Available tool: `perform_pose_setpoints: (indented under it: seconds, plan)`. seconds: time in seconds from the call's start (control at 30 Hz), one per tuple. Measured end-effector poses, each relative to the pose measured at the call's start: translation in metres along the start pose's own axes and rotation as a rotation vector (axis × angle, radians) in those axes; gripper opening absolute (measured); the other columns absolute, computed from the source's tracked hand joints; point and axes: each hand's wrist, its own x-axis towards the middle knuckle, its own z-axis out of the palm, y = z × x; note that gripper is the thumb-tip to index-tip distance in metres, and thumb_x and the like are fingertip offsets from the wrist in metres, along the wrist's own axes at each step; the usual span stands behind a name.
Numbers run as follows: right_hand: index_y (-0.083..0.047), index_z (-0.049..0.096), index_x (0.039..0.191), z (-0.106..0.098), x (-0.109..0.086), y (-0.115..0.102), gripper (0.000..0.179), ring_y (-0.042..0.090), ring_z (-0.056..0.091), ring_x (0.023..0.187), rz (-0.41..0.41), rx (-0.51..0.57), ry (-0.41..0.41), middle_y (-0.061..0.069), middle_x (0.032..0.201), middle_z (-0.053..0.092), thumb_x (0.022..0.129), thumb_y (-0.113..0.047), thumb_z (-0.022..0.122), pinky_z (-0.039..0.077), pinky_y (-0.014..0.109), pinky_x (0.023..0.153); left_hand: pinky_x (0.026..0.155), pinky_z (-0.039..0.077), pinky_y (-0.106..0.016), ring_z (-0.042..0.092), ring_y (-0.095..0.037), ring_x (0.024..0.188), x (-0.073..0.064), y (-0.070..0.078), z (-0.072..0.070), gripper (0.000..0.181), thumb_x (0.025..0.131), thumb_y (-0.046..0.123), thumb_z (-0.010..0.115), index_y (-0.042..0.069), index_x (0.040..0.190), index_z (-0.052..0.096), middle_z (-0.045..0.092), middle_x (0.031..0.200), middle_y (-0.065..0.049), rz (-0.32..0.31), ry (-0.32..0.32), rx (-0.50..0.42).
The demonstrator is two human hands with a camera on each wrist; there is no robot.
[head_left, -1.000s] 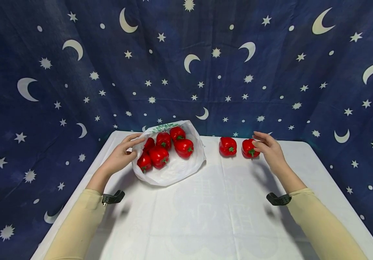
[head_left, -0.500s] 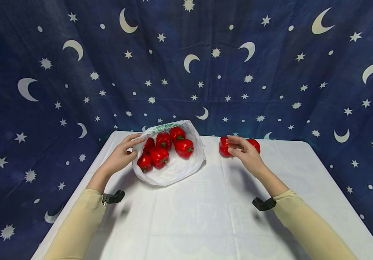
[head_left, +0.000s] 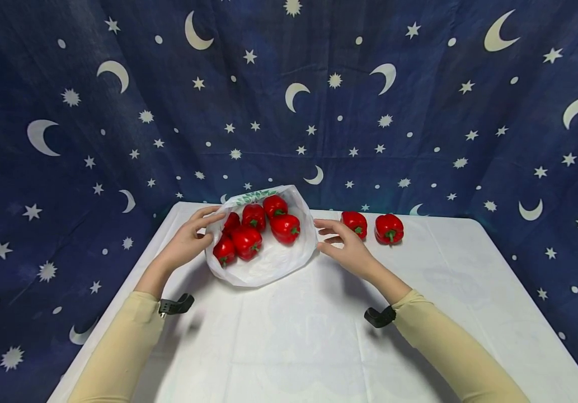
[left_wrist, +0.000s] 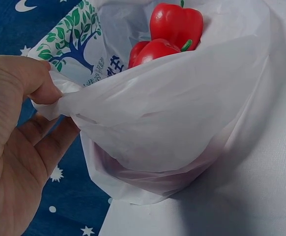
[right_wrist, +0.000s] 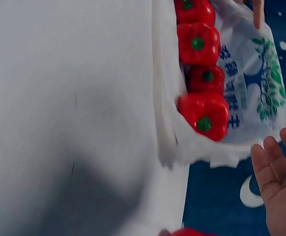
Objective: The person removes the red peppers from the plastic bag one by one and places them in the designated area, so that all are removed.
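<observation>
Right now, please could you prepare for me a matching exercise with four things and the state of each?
1. left hand
2. right hand
3. plastic bag
4. backdrop cloth

A. white, red bell peppers inside
B. dark blue, with moons and stars
C. pinches the bag's edge
D. outstretched near the bag

Pairs: 1-C, 2-D, 3-A, 4-B

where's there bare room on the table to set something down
The widest bare patch of table lies in front of the bag, between left sleeve and right sleeve. Another is right of the rightmost loose pepper. Crowded: the back, where left hand, bag, right hand and other loose pepper sit close.
</observation>
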Motion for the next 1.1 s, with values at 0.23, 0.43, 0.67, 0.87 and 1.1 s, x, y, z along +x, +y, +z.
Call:
perform_pose_setpoints:
  seconds: [0.23, 0.43, 0.67, 0.87, 1.1]
  plan:
    - [-0.012, 0.053, 0.149, 0.034, 0.019, -0.007, 0.059, 0.030, 0.053, 0.128, -0.043, -0.016, -0.070, 0.004, 0.145, 0.054, 0.094, -0.024, 0.073, 0.046, 0.049, 0.104, 0.091, 0.046, -0.047, 0.039, -0.024, 0.139, 0.000, 0.000, -0.001, 0.059, 0.094, -0.003, 0.049, 0.015, 0.150, 0.055, 0.032, 0.162, 0.003, 0.002, 0.010, 0.004]
    - [-0.022, 0.050, 0.151, 0.063, 0.036, -0.014, 0.066, 0.024, 0.049, 0.132, 0.004, -0.048, -0.145, -0.003, 0.150, 0.049, 0.092, -0.031, 0.076, 0.042, 0.050, 0.108, 0.089, 0.046, -0.043, 0.039, -0.025, 0.140, 0.002, 0.000, 0.000, 0.058, 0.094, -0.003, 0.050, 0.015, 0.149, 0.056, 0.032, 0.162, 0.001, -0.004, 0.019, 0.019]
    - [-0.016, 0.042, 0.157, 0.090, 0.052, -0.012, 0.079, 0.037, 0.044, 0.138, 0.001, -0.086, -0.266, 0.007, 0.156, 0.041, 0.088, -0.031, 0.079, 0.043, 0.050, 0.108, 0.089, 0.046, -0.044, 0.039, -0.024, 0.140, 0.003, 0.001, -0.001, 0.057, 0.095, -0.004, 0.050, 0.014, 0.149, 0.056, 0.032, 0.162, 0.001, -0.007, 0.019, 0.004]
    - [-0.019, 0.042, 0.157, 0.107, 0.062, -0.007, 0.080, 0.035, 0.045, 0.138, 0.046, -0.068, -0.238, 0.006, 0.156, 0.039, 0.087, -0.029, 0.080, 0.046, 0.046, 0.106, 0.096, 0.045, -0.052, 0.037, -0.028, 0.142, 0.003, 0.003, -0.001, 0.057, 0.095, -0.006, 0.049, 0.009, 0.149, 0.054, 0.030, 0.163, -0.005, -0.016, 0.014, -0.005]
    - [-0.022, 0.042, 0.157, 0.124, 0.072, -0.004, 0.084, 0.028, 0.047, 0.136, 0.143, -0.079, -0.194, 0.007, 0.155, 0.041, 0.085, -0.040, 0.082, 0.047, 0.043, 0.104, 0.099, 0.043, -0.058, 0.035, -0.036, 0.143, -0.004, 0.029, -0.002, 0.054, 0.095, -0.010, 0.046, -0.002, 0.148, 0.052, 0.029, 0.163, -0.016, -0.022, 0.012, -0.015]
